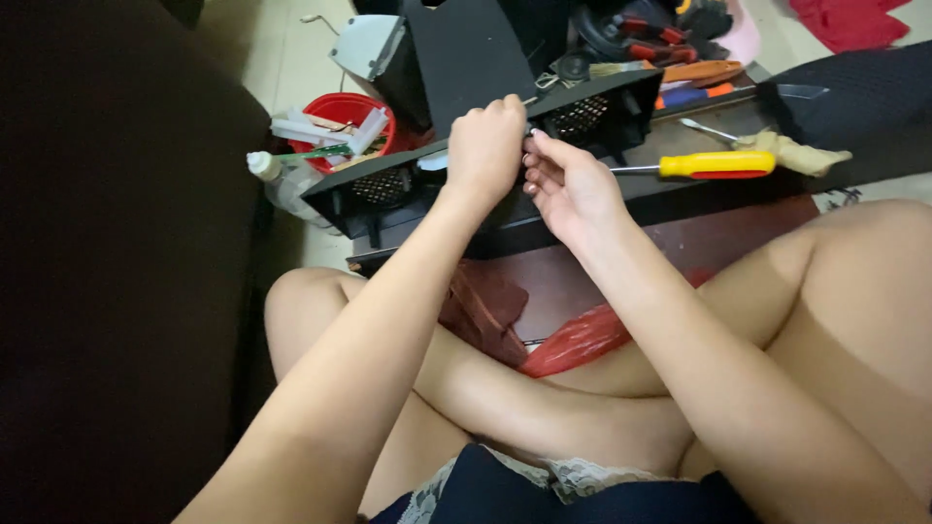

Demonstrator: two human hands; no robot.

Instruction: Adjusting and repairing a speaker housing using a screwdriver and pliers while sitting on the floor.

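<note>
Your arms are bare, with no sleeves, and your legs are bare too. Your left hand (485,146) and right hand (573,189) wear no gloves. Your fingernails are painted a light colour. You wear dark blue clothes with pale lace along the edge.

There is one view only, from a camera on the person's head, so nothing is shared with a second one. It looks steeply down and a little forward, over the crossed legs of someone sitting on the floor. The panel (485,165), long and black, lies across the middle of the frame, close to the lens. Both forearms run up from the bottom edge toward the panel. Beyond the panel the view reaches a red bowl (342,114) and a screwdriver (704,165). Left of the panel, something dark fills the frame edge.
</note>
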